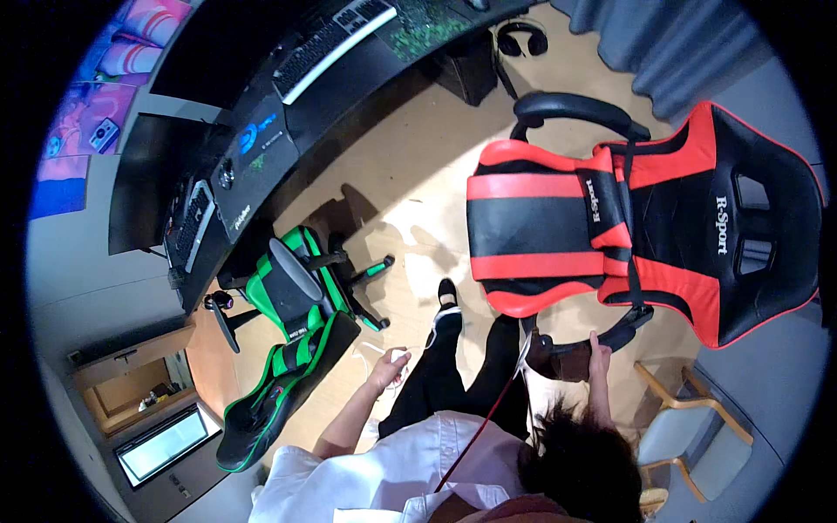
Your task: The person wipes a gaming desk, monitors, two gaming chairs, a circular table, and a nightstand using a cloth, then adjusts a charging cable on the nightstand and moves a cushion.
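Note:
My left hand (388, 370) is closed around a small white piece with a thin white cord (366, 353) trailing from it, above the floor in front of my legs. The cord loops near my shin, but its full path is too fine to follow. My right hand (599, 359) lies across the near armrest (560, 362) of a red and black gaming chair (536, 222); one finger is stretched over the pad and the others are mostly hidden. A red lanyard (488, 417) hangs from my neck, with white strands (523, 356) at its lower end.
A green and black gaming chair (296, 340) stands to the left. Beyond it runs a long dark desk (331, 118) with keyboards (336, 48) and monitors. Headphones (521, 39) are at the far end. A wooden-framed chair (697, 436) is at the right, near a grey curtain (645, 44).

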`<state>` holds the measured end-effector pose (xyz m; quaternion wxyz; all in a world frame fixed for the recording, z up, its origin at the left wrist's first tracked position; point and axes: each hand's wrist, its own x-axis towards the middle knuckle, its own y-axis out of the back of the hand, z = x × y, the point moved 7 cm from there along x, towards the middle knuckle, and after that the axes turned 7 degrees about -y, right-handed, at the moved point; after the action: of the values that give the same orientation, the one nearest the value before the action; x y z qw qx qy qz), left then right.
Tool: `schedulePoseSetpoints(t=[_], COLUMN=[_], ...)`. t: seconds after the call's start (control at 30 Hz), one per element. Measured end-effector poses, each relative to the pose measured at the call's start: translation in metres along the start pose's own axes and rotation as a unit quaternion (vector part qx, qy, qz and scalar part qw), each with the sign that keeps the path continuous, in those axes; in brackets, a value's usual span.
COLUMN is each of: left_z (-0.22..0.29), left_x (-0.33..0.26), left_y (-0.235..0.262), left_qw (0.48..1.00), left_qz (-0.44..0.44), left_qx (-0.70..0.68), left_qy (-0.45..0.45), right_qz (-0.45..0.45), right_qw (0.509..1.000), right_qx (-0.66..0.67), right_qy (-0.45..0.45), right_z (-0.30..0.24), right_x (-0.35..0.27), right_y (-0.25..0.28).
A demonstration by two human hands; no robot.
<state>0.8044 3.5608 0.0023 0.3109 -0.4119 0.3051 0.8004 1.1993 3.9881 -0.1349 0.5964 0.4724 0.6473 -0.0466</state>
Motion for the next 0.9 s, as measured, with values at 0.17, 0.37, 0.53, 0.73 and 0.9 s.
schedulePoseSetpoints(t=[0.17,0.37,0.53,0.73,0.9], left_z=[-0.012,-0.006,0.006,0.055,0.067], left_x=[-0.007,0.001,0.005,0.02,0.014], left_y=[0.037,0.114,0.164,0.171,0.137], left_qw=[0.999,0.997,0.971,0.973,0.983], left_qz=[0.029,0.045,0.017,-0.037,-0.081], left_qx=[-0.033,-0.035,-0.238,-0.229,-0.166], left_qy=[-0.006,-0.048,-0.009,0.009,0.017], right_qz=[0.118,-0.134,-0.111,-0.169,-0.256], right_qw=[0.952,0.897,0.893,0.877,0.845], right_qx=[0.219,0.404,0.432,0.445,0.458], right_qy=[-0.179,-0.121,-0.056,-0.059,-0.104], right_z=[0.011,0.002,-0.038,-0.088,-0.075], right_x=[-0.02,-0.055,-0.08,-0.109,-0.117], right_y=[-0.006,-0.043,-0.067,-0.147,-0.249])
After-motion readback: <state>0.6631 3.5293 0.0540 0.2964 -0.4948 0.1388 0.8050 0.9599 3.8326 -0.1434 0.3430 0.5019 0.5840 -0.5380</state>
